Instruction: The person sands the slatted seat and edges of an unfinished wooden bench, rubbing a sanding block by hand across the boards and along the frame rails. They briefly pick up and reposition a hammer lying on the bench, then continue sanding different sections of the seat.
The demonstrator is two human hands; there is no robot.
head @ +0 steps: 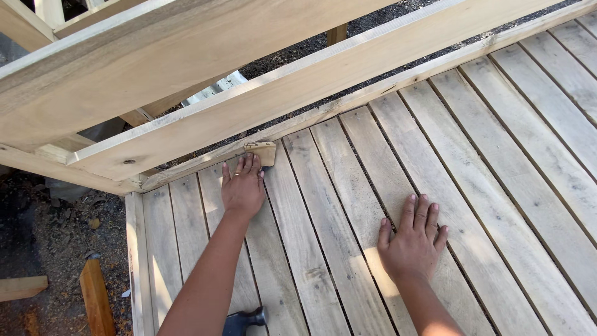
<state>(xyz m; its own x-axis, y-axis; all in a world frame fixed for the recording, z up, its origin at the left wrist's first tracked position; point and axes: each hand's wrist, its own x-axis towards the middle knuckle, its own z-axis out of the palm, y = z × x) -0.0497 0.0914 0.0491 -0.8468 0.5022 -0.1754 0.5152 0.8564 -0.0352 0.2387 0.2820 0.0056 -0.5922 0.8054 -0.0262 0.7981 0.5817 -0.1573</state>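
Observation:
My left hand [242, 188] lies on the slatted wooden deck [485, 155] with its fingertips pressed on a small tan wooden block [262, 151]. The block sits against the deck's far edge rail [373, 93]. My right hand [413, 242] rests flat on the slats nearer to me, fingers spread, holding nothing.
Two wide rail boards [298, 81] run diagonally above the deck's far edge. A dark hammer head [244, 320] lies on the slats by my left forearm. Off the deck's left edge are dirt ground and wood offcuts [96, 298].

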